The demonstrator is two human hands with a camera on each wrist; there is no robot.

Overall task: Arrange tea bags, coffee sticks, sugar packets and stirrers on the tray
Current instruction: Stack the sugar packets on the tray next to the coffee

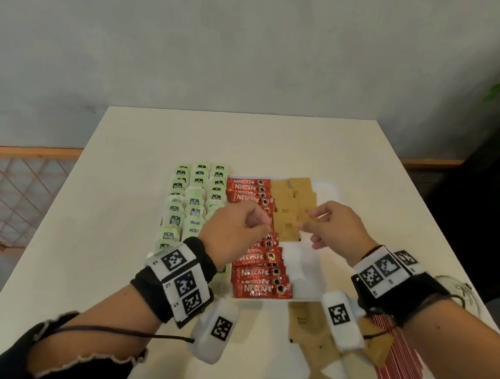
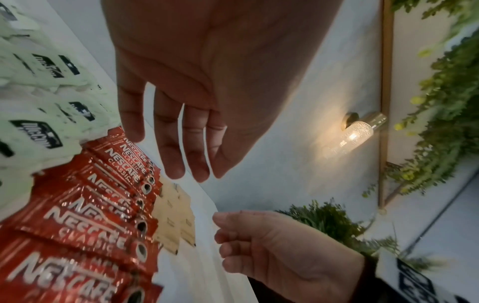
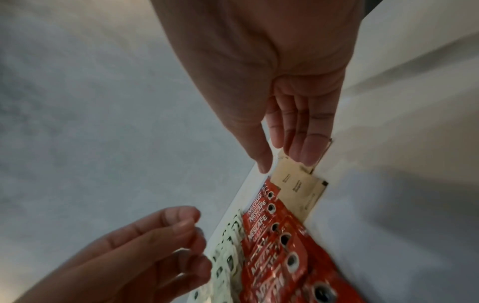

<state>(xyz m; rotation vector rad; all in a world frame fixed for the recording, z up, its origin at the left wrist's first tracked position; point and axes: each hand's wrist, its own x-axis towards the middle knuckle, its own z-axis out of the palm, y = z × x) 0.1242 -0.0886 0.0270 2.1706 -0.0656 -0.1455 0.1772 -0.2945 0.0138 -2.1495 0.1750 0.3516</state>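
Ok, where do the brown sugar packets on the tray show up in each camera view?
Head: sugar packets just right of centre.
Left wrist: below and left of centre.
Right wrist: below and right of centre.
Shared landmark: red coffee sticks right beside them in every view.

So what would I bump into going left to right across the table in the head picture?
Green tea bags → red coffee sticks → brown sugar packets → white tray edge → red stirrers, lying off the tray.
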